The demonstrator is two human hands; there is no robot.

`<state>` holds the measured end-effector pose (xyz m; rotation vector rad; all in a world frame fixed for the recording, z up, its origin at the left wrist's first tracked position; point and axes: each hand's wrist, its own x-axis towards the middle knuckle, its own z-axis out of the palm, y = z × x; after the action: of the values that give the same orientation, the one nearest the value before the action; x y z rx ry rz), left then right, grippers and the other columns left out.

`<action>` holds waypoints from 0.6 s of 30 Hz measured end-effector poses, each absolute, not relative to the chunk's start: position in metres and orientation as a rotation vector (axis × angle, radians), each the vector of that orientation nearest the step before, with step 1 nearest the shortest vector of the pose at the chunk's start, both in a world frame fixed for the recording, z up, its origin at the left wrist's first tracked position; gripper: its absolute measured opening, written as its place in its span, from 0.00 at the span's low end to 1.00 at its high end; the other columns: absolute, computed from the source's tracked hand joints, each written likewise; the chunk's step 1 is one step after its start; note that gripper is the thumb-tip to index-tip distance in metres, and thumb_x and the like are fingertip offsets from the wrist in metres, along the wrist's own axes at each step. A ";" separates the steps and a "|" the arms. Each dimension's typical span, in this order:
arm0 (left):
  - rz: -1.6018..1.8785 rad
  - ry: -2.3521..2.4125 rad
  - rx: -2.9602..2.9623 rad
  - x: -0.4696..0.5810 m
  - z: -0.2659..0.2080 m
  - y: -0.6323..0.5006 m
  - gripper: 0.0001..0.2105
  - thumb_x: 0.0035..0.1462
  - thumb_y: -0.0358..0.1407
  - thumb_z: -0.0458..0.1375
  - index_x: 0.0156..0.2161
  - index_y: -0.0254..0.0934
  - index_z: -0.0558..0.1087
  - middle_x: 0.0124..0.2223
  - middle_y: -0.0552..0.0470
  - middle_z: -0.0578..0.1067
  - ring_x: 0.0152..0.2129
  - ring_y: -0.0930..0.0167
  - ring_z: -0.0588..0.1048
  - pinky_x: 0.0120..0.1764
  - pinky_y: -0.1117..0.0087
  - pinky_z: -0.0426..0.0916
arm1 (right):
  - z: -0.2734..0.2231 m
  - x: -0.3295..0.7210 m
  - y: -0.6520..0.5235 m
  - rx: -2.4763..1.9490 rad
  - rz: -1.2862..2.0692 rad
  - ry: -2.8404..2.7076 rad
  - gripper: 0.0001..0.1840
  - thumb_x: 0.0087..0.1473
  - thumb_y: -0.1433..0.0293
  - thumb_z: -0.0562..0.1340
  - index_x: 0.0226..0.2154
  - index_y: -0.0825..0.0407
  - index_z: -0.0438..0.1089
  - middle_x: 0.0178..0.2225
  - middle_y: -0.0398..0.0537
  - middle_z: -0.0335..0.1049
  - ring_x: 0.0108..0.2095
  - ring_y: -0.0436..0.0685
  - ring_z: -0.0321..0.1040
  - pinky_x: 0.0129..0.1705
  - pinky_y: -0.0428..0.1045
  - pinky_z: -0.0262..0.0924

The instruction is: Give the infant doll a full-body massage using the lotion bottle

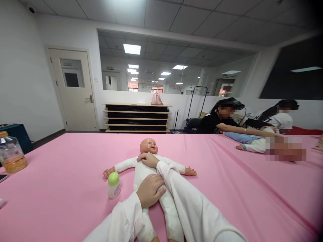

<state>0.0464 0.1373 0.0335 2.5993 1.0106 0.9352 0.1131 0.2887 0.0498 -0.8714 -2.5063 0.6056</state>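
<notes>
A baby doll (141, 173) with a soft white body lies on its back on the pink cloth (75, 201), its head away from me and its arms spread wide. My right hand (149, 159) rests flat across the doll's upper chest, just below the chin. Lower down, my left hand (150, 190) lies on the belly and hip area with its fingers extended. Neither hand grips anything. Beside the doll's arm on the left stands a small whitish bottle (113, 191) with a rounded green cap. My sleeves cover part of the doll's body and one leg.
At the left edge are a large clear bottle (13, 158) with amber liquid and part of a phone (3, 177). Across the table to the right, a person in black (212, 122) reaches over another doll (254, 143). Behind the table stands a stack of shelves (137, 117).
</notes>
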 end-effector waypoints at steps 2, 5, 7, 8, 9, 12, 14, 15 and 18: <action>0.922 1.132 2.527 0.047 0.036 0.139 0.16 0.60 0.40 0.40 0.44 0.44 0.68 0.47 0.56 0.68 0.49 0.74 0.62 0.56 0.63 0.51 | 0.048 0.118 0.294 -0.942 0.585 -2.380 0.21 0.44 0.78 0.49 0.35 0.54 0.73 0.38 0.44 0.71 0.42 0.48 0.67 0.51 0.44 0.59; 0.986 1.413 2.325 0.047 0.038 0.143 0.18 0.61 0.40 0.37 0.46 0.47 0.68 0.51 0.58 0.66 0.55 0.72 0.55 0.59 0.56 0.44 | 0.044 0.133 0.292 -0.998 0.562 -2.238 0.21 0.45 0.78 0.48 0.36 0.55 0.73 0.40 0.45 0.71 0.44 0.48 0.66 0.53 0.46 0.57; 1.022 1.610 2.180 0.046 0.037 0.146 0.17 0.60 0.39 0.40 0.48 0.49 0.67 0.54 0.58 0.63 0.57 0.69 0.52 0.59 0.53 0.42 | 0.040 0.146 0.285 -1.007 0.563 -2.178 0.21 0.46 0.78 0.48 0.37 0.55 0.72 0.43 0.45 0.69 0.48 0.47 0.64 0.56 0.46 0.55; 1.033 1.688 2.122 0.046 0.035 0.148 0.16 0.59 0.39 0.42 0.48 0.49 0.67 0.56 0.58 0.61 0.58 0.68 0.50 0.59 0.52 0.42 | 0.038 0.153 0.281 -1.015 0.567 -2.149 0.21 0.47 0.77 0.48 0.39 0.55 0.71 0.45 0.45 0.68 0.49 0.47 0.63 0.57 0.46 0.54; 1.042 1.748 2.076 0.045 0.034 0.149 0.16 0.57 0.39 0.44 0.49 0.49 0.67 0.57 0.58 0.59 0.58 0.66 0.50 0.58 0.52 0.43 | 0.035 0.160 0.276 -1.034 0.572 -2.121 0.21 0.48 0.76 0.48 0.40 0.55 0.70 0.46 0.45 0.66 0.50 0.46 0.61 0.58 0.46 0.52; 1.106 1.861 1.994 0.043 0.032 0.148 0.17 0.55 0.40 0.48 0.50 0.46 0.67 0.57 0.54 0.58 0.57 0.65 0.52 0.56 0.58 0.50 | 0.023 0.178 0.260 -1.134 0.545 -2.034 0.22 0.51 0.73 0.46 0.45 0.55 0.67 0.51 0.47 0.62 0.54 0.48 0.57 0.60 0.50 0.50; 1.146 1.924 1.971 0.041 0.033 0.146 0.16 0.55 0.38 0.47 0.48 0.42 0.68 0.53 0.50 0.63 0.52 0.68 0.59 0.53 0.63 0.56 | 0.016 0.187 0.250 -1.224 0.483 -2.003 0.23 0.51 0.73 0.46 0.48 0.55 0.65 0.53 0.47 0.60 0.56 0.49 0.55 0.61 0.51 0.48; 1.161 1.959 1.966 0.040 0.033 0.144 0.16 0.55 0.37 0.47 0.47 0.40 0.69 0.50 0.49 0.66 0.49 0.69 0.61 0.50 0.65 0.58 | 0.014 0.191 0.244 -1.277 0.440 -1.996 0.24 0.51 0.74 0.46 0.48 0.55 0.64 0.53 0.47 0.59 0.56 0.49 0.54 0.61 0.51 0.48; 1.181 2.046 1.985 0.037 0.035 0.141 0.12 0.54 0.34 0.47 0.40 0.37 0.71 0.42 0.49 0.68 0.41 0.70 0.63 0.44 0.68 0.59 | 0.016 0.198 0.228 -1.449 0.336 -1.960 0.23 0.50 0.76 0.48 0.47 0.57 0.66 0.50 0.51 0.62 0.52 0.52 0.59 0.57 0.49 0.53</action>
<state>0.0368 0.1409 0.0352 1.9853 2.0464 1.1807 0.1985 0.2280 0.0163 -1.4495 -1.9602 0.3356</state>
